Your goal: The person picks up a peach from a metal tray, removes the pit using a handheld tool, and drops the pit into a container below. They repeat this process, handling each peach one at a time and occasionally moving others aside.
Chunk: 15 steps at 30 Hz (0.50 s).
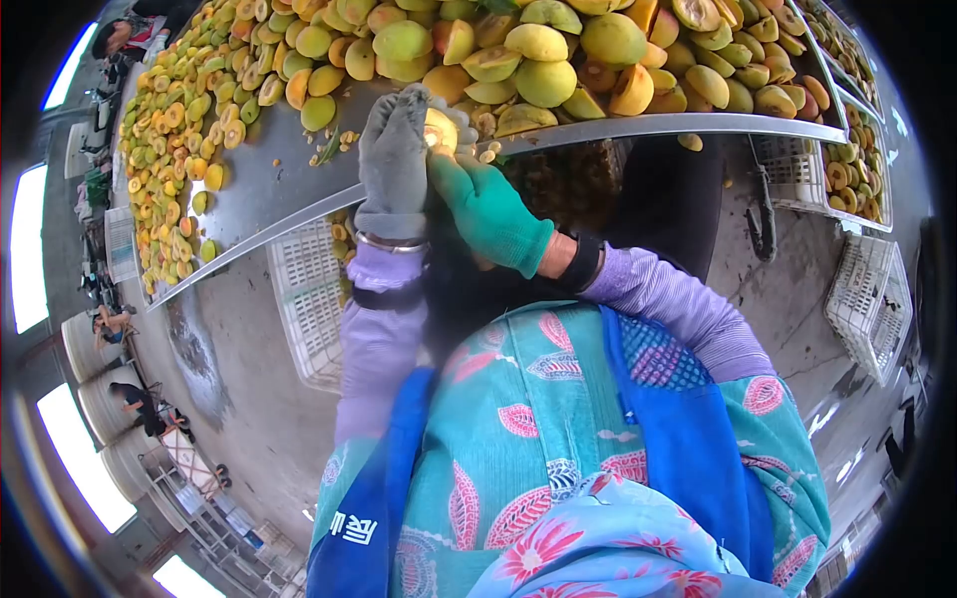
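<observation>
My left hand (392, 159), in a grey glove, is closed round a cut yellow peach half (440, 130) just over the near edge of the metal table (289, 149). Against the lower side of that peach half presses my right hand (490, 214), in a green glove. Its fingers are curled shut, and whatever they hold is hidden. Beyond both hands lies a large heap of green-yellow peaches (545, 84), many of them cut in half. Small pale bits (347, 138) lie on the metal left of my left hand.
The table's raised metal rim (678, 125) runs close to my hands. Below it a white plastic crate (307, 294) stands at the left, and another crate (869, 304) is on the floor at the right. A crate of cut fruit (855, 174) stands at the far right. Other people (140, 399) sit at the left.
</observation>
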Each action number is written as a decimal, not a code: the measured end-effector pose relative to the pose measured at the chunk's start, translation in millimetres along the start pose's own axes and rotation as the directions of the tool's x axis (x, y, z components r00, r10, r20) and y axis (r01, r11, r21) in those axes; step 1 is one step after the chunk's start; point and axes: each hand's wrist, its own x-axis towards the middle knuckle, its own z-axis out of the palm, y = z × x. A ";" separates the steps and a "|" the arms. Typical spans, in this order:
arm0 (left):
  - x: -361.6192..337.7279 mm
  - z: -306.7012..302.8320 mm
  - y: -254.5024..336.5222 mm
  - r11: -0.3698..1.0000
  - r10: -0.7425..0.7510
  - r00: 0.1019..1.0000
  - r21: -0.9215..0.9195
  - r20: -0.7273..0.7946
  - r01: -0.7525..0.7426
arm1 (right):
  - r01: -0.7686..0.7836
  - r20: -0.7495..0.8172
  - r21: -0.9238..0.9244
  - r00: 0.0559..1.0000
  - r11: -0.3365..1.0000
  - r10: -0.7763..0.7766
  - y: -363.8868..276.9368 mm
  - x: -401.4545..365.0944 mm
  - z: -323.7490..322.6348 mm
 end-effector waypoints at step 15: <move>24.9 3.9 26.9 0.995 -0.046 0.927 0.101 0.372 0.009 | -0.610 0.657 0.688 0.754 0.393 0.021 -37.4 8.1 -25.9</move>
